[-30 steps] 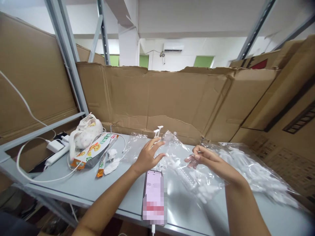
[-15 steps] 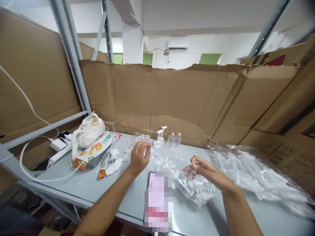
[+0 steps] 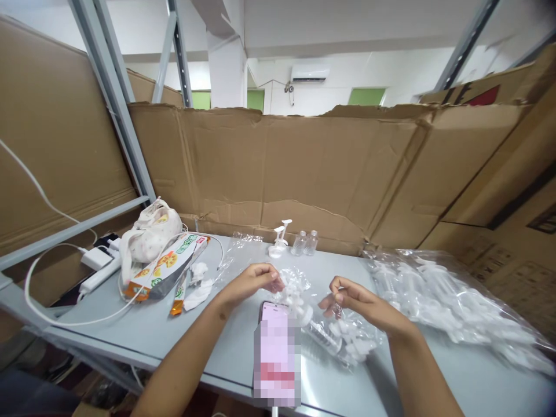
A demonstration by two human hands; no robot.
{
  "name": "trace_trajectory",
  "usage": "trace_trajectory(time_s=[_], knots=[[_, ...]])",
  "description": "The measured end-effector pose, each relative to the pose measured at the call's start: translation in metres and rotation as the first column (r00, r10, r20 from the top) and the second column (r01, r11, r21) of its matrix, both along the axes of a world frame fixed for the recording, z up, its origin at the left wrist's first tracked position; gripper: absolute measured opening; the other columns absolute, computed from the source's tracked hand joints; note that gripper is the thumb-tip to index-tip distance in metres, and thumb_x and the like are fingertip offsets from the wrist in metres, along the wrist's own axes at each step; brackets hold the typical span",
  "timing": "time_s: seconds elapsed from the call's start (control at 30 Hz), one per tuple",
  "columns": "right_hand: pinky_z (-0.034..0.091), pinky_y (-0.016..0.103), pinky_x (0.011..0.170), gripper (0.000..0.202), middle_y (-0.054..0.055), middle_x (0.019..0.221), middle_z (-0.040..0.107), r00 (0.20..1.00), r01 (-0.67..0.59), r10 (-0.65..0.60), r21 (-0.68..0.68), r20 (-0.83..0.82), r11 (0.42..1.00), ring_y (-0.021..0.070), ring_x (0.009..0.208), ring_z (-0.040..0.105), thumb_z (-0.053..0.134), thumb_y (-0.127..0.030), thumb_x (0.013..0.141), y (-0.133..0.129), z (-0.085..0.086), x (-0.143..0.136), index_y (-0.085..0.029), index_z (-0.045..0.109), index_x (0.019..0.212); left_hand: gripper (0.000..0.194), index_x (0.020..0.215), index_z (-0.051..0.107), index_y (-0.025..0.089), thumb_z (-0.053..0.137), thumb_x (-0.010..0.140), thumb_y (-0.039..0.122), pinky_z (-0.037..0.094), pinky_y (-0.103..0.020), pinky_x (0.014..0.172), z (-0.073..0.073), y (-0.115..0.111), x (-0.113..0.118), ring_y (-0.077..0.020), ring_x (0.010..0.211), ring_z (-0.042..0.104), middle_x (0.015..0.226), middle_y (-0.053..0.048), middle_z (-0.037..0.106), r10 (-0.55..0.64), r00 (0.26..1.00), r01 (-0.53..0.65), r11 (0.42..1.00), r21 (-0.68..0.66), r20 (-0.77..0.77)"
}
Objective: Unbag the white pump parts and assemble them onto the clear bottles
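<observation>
A clear plastic bag (image 3: 325,335) of white plastic parts and a clear bottle lies in front of me. My right hand (image 3: 347,295) pinches the bag's upper edge with thumb and forefinger. At the bag's left end is my left hand (image 3: 263,278), its fingers bent together near the white parts; what they hold, if anything, is too small to tell. White pump-like parts (image 3: 278,243) stand at the back of the table, beside two small clear bottles (image 3: 305,243). A phone (image 3: 275,353) with a lit screen lies below my left hand.
To the right, large clear bags (image 3: 443,301) of white parts cover the grey table (image 3: 234,347). A snack package (image 3: 169,266), a white cloth bag (image 3: 152,231), crumpled tissue (image 3: 198,294), a power strip (image 3: 99,275) and white cables are at left. Cardboard (image 3: 304,168) walls the back.
My left hand has moved right and down to the left end of the bag. The right hand keeps its pinch in nearly the same place. The view has shifted slightly.
</observation>
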State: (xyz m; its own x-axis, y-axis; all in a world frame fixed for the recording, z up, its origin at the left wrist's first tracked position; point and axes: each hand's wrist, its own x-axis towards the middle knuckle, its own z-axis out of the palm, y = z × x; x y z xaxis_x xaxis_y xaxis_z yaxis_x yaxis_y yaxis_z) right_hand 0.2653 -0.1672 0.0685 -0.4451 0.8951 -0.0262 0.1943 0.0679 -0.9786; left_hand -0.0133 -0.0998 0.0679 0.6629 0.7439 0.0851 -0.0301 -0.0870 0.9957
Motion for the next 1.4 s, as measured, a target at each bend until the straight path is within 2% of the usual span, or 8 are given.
trace_trajectory(time_s=[0.13,0.3,0.53,0.63,0.77,1.0,1.2,1.4], knots=[[0.045,0.035,0.066,0.024,0.010,0.090,0.070,0.999,-0.036,0.036,-0.004,-0.031,0.999,0.0209,0.075,0.066,0.051,-0.044,0.086,0.000,-0.002,0.000,-0.022,0.042,0.081,0.038,0.089,0.062,0.013,0.059,0.077,0.049,0.052,-0.035,0.072,0.009,-0.003,-0.009,-0.0208,0.079,0.067,0.101,-0.014,0.064,-0.258,0.965,0.263,0.929,-0.262,0.053],[0.046,0.034,0.066,0.023,0.012,0.092,0.070,0.993,-0.118,0.118,-0.012,-0.023,0.993,0.0209,0.077,0.067,0.050,-0.042,0.087,-0.001,-0.003,-0.003,-0.021,0.045,0.082,0.045,0.104,0.064,0.018,0.070,0.068,0.046,0.054,-0.027,0.063,0.000,-0.001,-0.005,-0.0125,0.063,0.065,0.106,-0.009,0.063,-0.304,0.936,0.271,0.944,-0.187,-0.179],[0.047,0.033,0.063,0.021,0.011,0.088,0.071,0.972,-0.232,0.227,-0.079,-0.063,0.970,0.0216,0.074,0.069,0.055,-0.038,0.085,0.000,-0.005,-0.011,-0.020,0.047,0.080,0.063,0.116,0.060,0.026,0.077,0.057,0.041,0.050,-0.026,0.052,-0.011,-0.006,0.012,-0.0136,0.056,0.061,0.090,-0.001,0.066,-0.546,0.765,0.516,0.837,-0.184,-0.341],[0.048,0.033,0.063,0.021,0.011,0.088,0.071,0.974,-0.222,0.218,-0.092,-0.056,0.971,0.0218,0.073,0.069,0.057,-0.039,0.084,0.001,-0.008,-0.010,-0.020,0.049,0.080,0.051,0.110,0.064,0.026,0.075,0.061,0.038,0.047,-0.024,0.051,-0.018,-0.008,0.020,-0.0135,0.055,0.059,0.075,0.000,0.067,-0.479,0.743,0.541,0.841,-0.003,-0.467],[0.048,0.038,0.068,0.037,0.012,0.096,0.071,0.982,-0.077,0.061,-0.084,-0.177,0.993,0.0264,0.081,0.068,0.055,-0.056,0.078,0.005,-0.009,0.006,-0.021,0.055,0.089,0.036,0.101,0.067,0.023,0.069,0.068,0.037,0.047,-0.025,0.069,-0.015,-0.008,0.017,-0.0182,0.083,0.062,0.095,-0.004,0.068,-0.253,0.882,0.379,0.882,0.280,-0.397],[0.046,0.049,0.083,0.066,0.007,0.100,0.068,0.831,0.346,-0.367,-0.128,-0.418,0.929,0.0308,0.100,0.061,0.036,-0.082,0.066,0.017,-0.013,0.022,-0.032,0.059,0.101,0.041,0.109,0.059,0.017,0.061,0.076,0.041,0.035,-0.018,0.048,0.006,0.000,0.000,-0.0111,0.066,0.056,0.092,-0.008,0.067,0.063,0.993,-0.047,0.987,0.154,-0.100],[0.046,0.047,0.089,0.043,0.003,0.101,0.067,0.852,0.273,-0.304,-0.134,-0.426,0.953,0.0232,0.091,0.064,0.065,-0.042,0.075,0.025,-0.028,0.007,-0.031,0.053,0.115,0.040,0.105,0.062,0.016,0.064,0.073,0.040,0.038,-0.019,0.047,0.009,0.002,-0.005,-0.0080,0.059,0.050,0.092,-0.007,0.063,0.123,0.982,-0.096,0.977,0.189,-0.140],[0.051,0.041,0.085,0.037,0.002,0.097,0.068,0.757,0.454,-0.489,-0.190,-0.432,0.871,0.0233,0.089,0.066,0.069,-0.036,0.072,0.029,-0.027,0.028,-0.030,0.060,0.107,0.038,0.104,0.063,0.017,0.061,0.073,0.040,0.039,-0.019,0.046,0.024,0.001,-0.031,-0.0065,0.051,0.044,0.075,-0.002,0.059,0.221,0.956,-0.168,0.951,0.259,-0.193]])
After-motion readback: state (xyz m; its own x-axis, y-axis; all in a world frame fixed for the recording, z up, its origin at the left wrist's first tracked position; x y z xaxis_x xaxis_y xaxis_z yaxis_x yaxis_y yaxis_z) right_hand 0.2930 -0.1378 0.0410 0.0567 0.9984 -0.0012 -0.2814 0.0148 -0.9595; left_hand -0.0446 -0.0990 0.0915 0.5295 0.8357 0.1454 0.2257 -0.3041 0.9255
